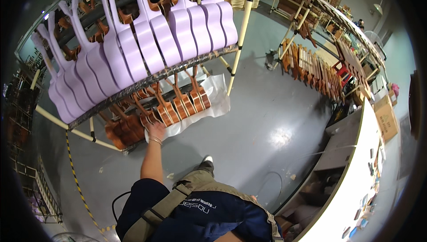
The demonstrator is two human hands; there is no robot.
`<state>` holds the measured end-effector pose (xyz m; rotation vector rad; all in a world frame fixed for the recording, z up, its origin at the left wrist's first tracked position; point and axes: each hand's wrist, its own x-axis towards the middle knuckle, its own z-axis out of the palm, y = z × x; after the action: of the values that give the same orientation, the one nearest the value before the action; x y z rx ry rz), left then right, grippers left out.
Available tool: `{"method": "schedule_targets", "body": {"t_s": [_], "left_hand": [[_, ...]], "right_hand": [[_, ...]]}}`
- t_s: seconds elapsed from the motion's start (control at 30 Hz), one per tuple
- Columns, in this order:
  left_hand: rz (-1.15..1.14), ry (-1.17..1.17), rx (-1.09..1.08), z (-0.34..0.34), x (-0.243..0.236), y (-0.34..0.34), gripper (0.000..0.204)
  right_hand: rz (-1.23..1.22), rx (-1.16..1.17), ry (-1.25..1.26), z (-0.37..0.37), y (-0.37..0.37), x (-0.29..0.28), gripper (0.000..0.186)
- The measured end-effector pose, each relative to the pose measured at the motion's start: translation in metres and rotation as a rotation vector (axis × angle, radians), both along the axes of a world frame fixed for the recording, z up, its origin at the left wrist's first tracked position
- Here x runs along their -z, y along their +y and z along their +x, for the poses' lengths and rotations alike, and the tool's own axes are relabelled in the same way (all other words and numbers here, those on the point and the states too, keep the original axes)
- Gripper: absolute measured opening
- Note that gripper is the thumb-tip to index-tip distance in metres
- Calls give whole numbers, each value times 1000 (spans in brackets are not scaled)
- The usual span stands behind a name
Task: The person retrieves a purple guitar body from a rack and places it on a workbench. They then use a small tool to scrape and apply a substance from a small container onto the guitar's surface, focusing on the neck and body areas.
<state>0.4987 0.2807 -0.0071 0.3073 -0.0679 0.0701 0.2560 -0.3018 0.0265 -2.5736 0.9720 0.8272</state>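
Note:
My left arm reaches forward to the lower level of a rack. The left hand (pixel 156 131) is at the near end of a row of small, brown, ukulele-like instruments (pixel 181 108) with pale edge strips, against one of the bodies. Its fingertips blend into the wood, so their grip is unclear. Darker brown instruments (pixel 125 131) stand just left of it. White sheeting (pixel 219 95) lies beneath the row. On the upper level, lilac guitar-shaped instruments (pixel 147 48) stand side by side, necks up. Of my right hand only a sliver (pixel 254 198) shows beside my apron; the rest is hidden.
The rack's cream tube frame (pixel 241 42) rises beyond my hand. A second rack holds brown instrument parts (pixel 311 71) at the far right. To my right runs a bench with a pale top (pixel 342 175); a cardboard box (pixel 385 116) stands beyond. Yellow-black tape (pixel 75 175) marks the grey floor.

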Motion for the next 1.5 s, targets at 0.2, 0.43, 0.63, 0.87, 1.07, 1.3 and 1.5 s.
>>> {"method": "schedule_targets", "body": {"t_s": [0.2, 0.43, 0.63, 0.87, 1.07, 1.3, 1.5], "left_hand": [[-4, 707, -923, 102, -187, 16, 86], [-233, 715, -1080, 127, -200, 42, 78], [-110, 645, -1042, 133, -159, 65, 84], [-260, 760, -1026, 120, -179, 72, 85], [-151, 742, -1005, 126, -208, 60, 82], [-156, 685, -998, 125, -193, 63, 77], [-53, 623, -951, 124, -191, 67, 79]], "right_hand": [[19, 20, -588, 118, -10, -23, 31], [285, -33, -507, 188, 17, -22, 33], [309, 14, -199, 172, -36, 35, 29], [316, 10, -203, 146, -166, 250, 32], [281, 100, -204, 189, -171, 270, 35], [285, 14, -235, 203, -174, 232, 36], [329, -15, -234, 196, -159, 161, 37]]}}
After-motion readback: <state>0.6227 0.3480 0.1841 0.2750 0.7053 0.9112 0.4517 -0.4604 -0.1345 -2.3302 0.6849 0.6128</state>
